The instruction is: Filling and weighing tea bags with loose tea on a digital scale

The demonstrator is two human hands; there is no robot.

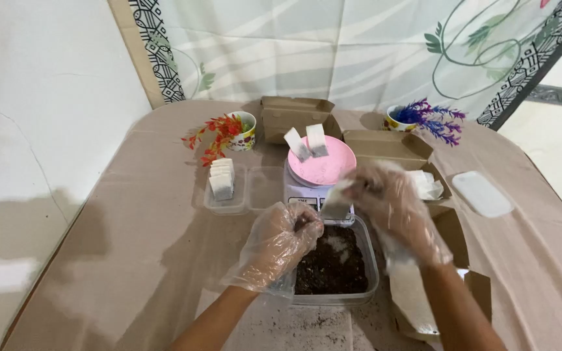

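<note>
Both my hands wear loose clear plastic gloves. My left hand point(281, 244) is closed in a pinch over a clear plastic tub point(373, 260) of dark loose material, and seems to hold a bit of it. My right hand point(395, 205) holds a small white sachet point(337, 200) by its top, just above the tub's far edge. Behind them a white kitchen scale point(297, 192) carries a pink dish point(330, 169) with two filled sachets point(307, 143) standing in it.
A clear two-part tray point(239, 201) left of the scale holds several sachets in a row. Brown cardboard boxes point(385, 146) stand behind and at the right. Two small pots of artificial flowers point(242, 130) sit at the back, and a white lid point(482, 194) lies at the right.
</note>
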